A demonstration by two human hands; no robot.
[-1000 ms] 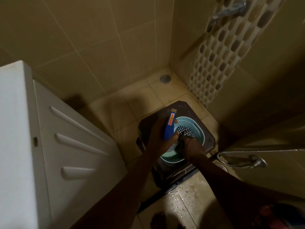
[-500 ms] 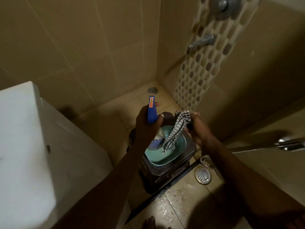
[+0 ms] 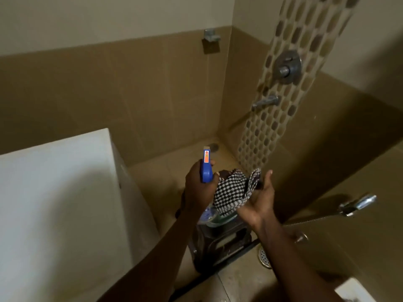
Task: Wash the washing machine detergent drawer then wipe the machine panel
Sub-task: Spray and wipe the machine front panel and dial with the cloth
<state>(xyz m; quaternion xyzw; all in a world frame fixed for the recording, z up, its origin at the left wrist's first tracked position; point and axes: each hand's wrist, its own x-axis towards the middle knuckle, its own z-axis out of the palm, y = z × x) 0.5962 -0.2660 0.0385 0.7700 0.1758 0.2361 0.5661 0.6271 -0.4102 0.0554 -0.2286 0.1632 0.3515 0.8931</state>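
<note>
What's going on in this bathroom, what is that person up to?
A person stands in a tiled shower corner beside a white washing machine. Their left hand grips a blue spray bottle with an orange label. A black-and-white checked cloth is draped over the right hand, right next to the bottle; the fingers under it are hidden. Both hands are above a dark stool. Nothing touches the machine yet.

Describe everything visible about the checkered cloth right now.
The checkered cloth is black-and-white, soft woven-looking fabric, bunched and sagging in mid-air. The right hand holds its right side, fingers mostly hidden beneath; its left edge disappears behind the left hand, which grips a blue spray bottle. Wetness cannot be told.
</note>
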